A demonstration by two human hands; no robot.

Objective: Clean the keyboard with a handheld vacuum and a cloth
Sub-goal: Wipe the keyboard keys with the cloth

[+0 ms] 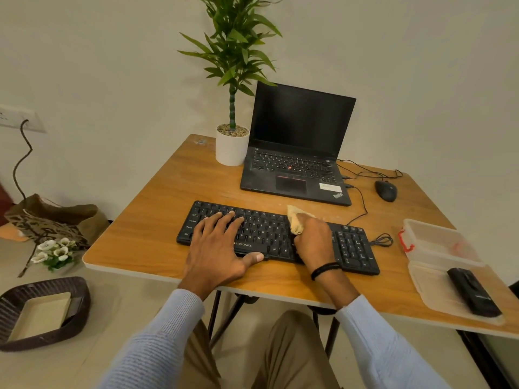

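Wiping step now. Keyboard sits mid desk, in front of the laptop. Left grip lies flat on the keys, fingers spread. Right grip pinches the bunched cloth on the keys. Next, prob: rub softly along the rows w/o snagging keys. Black vacuum, I think, rests far right. Writing: "ZEBRONICS" on keyboard, "ThinkPad" on laptop.

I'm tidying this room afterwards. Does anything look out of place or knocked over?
Yes: a bunch of white flowers lies on its side on the floor left of the table, beside a slumped paper bag, not in any vase. On the table nothing looks spilled; the right hand holds a cloth on the keyboard.
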